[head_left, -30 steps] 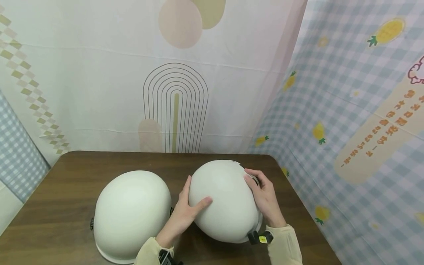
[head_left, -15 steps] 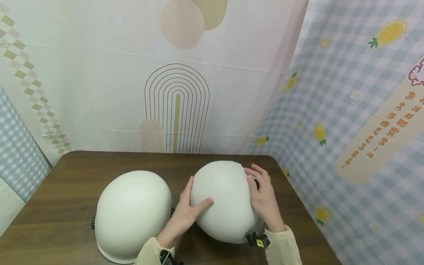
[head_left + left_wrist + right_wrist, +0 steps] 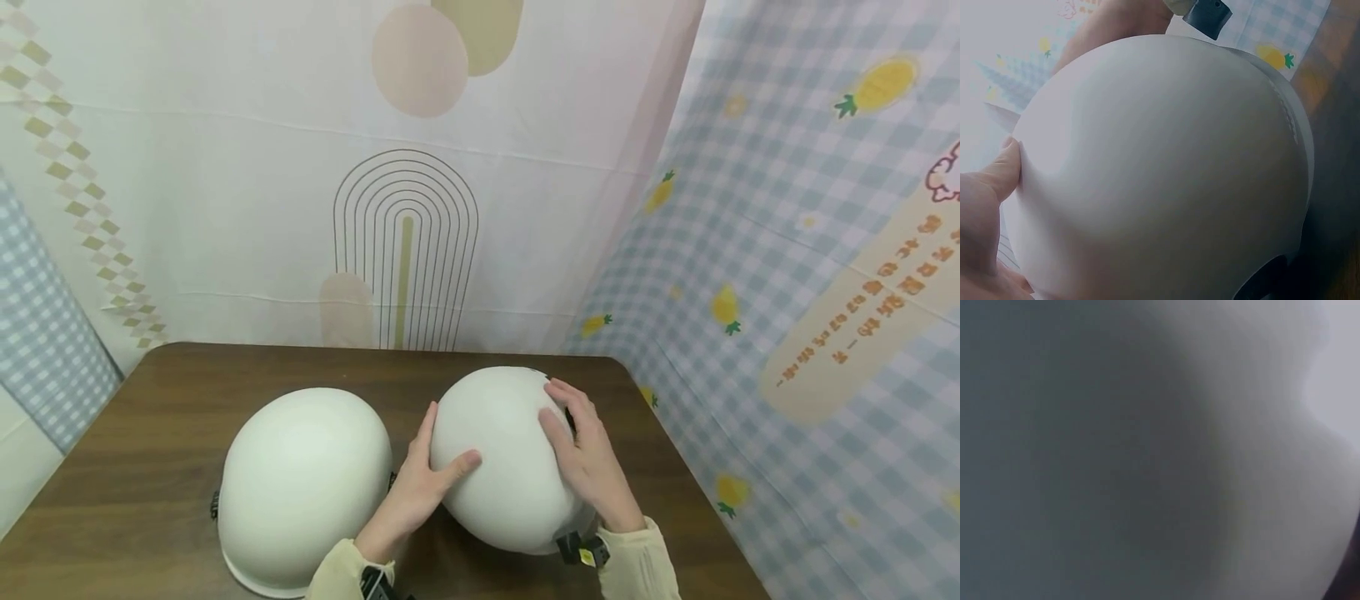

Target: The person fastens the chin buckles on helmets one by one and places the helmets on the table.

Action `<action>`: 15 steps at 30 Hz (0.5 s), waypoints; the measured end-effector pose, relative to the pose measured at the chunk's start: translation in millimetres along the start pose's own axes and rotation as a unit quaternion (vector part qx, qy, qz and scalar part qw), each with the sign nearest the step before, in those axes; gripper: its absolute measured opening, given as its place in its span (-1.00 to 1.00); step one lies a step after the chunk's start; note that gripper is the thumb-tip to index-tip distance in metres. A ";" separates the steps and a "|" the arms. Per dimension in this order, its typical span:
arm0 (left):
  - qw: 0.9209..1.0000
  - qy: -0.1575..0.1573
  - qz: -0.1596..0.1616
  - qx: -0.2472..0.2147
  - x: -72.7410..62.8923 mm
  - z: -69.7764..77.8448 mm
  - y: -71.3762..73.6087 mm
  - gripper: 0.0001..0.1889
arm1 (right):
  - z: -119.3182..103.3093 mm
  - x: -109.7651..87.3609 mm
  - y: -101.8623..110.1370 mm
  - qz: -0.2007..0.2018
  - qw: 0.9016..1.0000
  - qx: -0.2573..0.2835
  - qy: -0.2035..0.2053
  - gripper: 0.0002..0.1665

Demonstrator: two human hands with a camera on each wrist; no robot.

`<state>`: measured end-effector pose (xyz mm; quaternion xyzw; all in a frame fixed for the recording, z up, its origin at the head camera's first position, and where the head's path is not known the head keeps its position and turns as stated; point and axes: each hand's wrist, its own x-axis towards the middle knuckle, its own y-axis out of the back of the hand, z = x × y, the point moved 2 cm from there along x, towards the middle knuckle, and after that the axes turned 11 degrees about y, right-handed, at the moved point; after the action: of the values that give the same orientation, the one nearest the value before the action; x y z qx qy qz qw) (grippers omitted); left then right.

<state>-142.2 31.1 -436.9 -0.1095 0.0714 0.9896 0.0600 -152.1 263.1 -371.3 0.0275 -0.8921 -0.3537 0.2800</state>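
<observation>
Two white helmets stand on a brown wooden table (image 3: 150,433). The right-hand helmet (image 3: 495,467) is between both hands and looks tilted. My left hand (image 3: 416,492) grips its left side, with the thumb across the shell and the fingers round the far side; the thumb also shows in the left wrist view. At its upper right, my right hand (image 3: 588,458) holds the shell near a dark part at the edge. In the right wrist view, the blurred pale shell (image 3: 1272,456) fills nearly everything. The other helmet (image 3: 300,483) sits dome up, untouched, just left of my left forearm.
Behind the table hangs a pale patterned cloth (image 3: 247,208). A blue checked cloth with pineapples (image 3: 690,275) runs along the right side. Black fittings (image 3: 215,504) stick out from the left helmet's side.
My right hand has shifted left on the shell, its thumb and fingers now further over the dome. The left hand keeps its grip, and the held helmet has barely moved.
</observation>
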 end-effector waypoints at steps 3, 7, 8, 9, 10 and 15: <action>1.000 0.003 0.001 -0.001 0.5 -0.3 -1.0 0.04 | 1.2 -1.8 -1.1 -0.013 1.000 -0.015 -0.004 -0.39; 1.000 0.005 0.003 0.000 1.3 -0.2 -2.4 0.04 | 1.8 -3.9 -1.1 -0.016 0.999 -0.027 -0.008 -0.33; 1.000 0.005 0.003 0.001 1.4 -0.1 -2.7 0.04 | 2.0 -4.2 -0.9 -0.016 0.999 -0.027 -0.007 -0.32; 1.000 0.006 0.003 0.001 1.6 -0.1 -3.0 0.04 | 2.4 -4.4 -0.9 -0.015 0.999 -0.028 -0.006 -0.32; 1.000 0.006 0.003 0.001 1.9 -0.2 -3.3 0.04 | 2.7 -4.5 -0.8 -0.015 0.999 -0.028 -0.005 -0.32; 1.000 0.011 0.003 -0.006 2.8 0.0 -4.1 0.05 | 4.6 -5.0 -0.6 -0.012 0.999 -0.033 -0.005 -0.31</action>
<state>-144.3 35.4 -438.0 -0.1204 0.0662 0.9890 0.0554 -150.4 266.7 -376.9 0.0268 -0.8808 -0.3868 0.2718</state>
